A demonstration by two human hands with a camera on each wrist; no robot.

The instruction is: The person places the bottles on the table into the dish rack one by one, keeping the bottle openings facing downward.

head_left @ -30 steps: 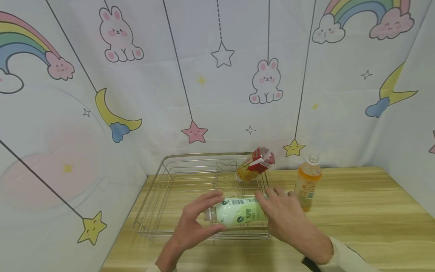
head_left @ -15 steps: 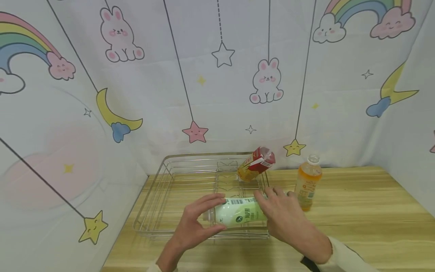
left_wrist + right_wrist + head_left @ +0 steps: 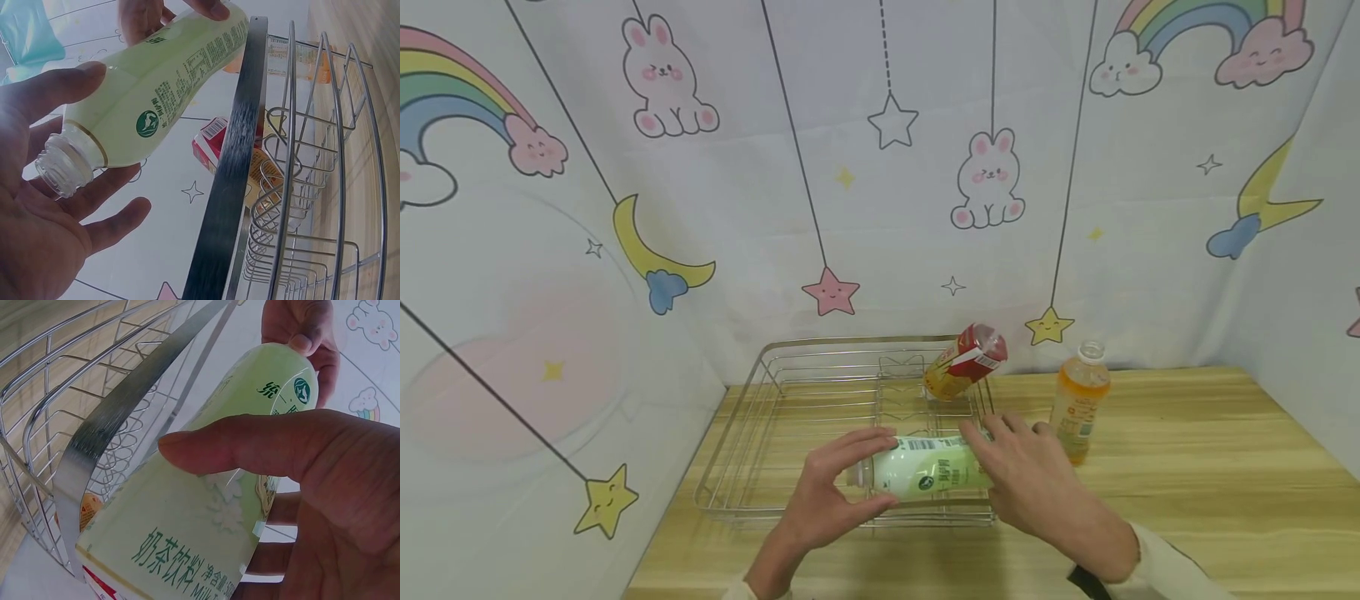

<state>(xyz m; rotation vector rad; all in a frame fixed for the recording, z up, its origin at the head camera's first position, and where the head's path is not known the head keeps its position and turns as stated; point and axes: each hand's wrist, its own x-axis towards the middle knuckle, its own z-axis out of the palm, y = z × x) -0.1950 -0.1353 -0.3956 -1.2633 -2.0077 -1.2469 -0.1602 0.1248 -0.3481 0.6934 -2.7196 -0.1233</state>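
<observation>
"Two hands in the head view. Holding what?"

"Both on the green bottle [image 3: 932, 468], on its side, held up by the front rim of the wire basket [image 3: 850, 341]. Left hand [image 3: 827, 490] grips the neck end, thumb one side, fingers the other. Right hand [image 3: 1037, 483] grips the base end."

"Bottle touching the rim?"

"Can't tell."

"Around it?"

"Red-and-yellow bottle [image 3: 966, 363], tilted, basket's back right corner. Bottle of orange drink [image 3: 1081, 408], upright on the wood-grain table [image 3: 1210, 458], just beyond the right hand. Printed sheet [image 3: 880, 217] behind: rabbits, stars, moons, rainbows."

"Left wrist view?"

"Clear threaded neck [image 3: 65, 165] near the left palm. Left thumb on the bottle's shoulder, fingers on the other side, one fingertip clear of it. Right hand at the far end. Basket's flat metal rim runs beside; red-and-yellow bottle shows past it, orange drink partly behind wires."

"Right wrist, quick."

"Right thumb lies across the green bottle, fingers round the other side: firm hold. Green characters and 'Milk' printed near the base. Left hand at the opposite end, basket wires off to the picture's left."
</observation>
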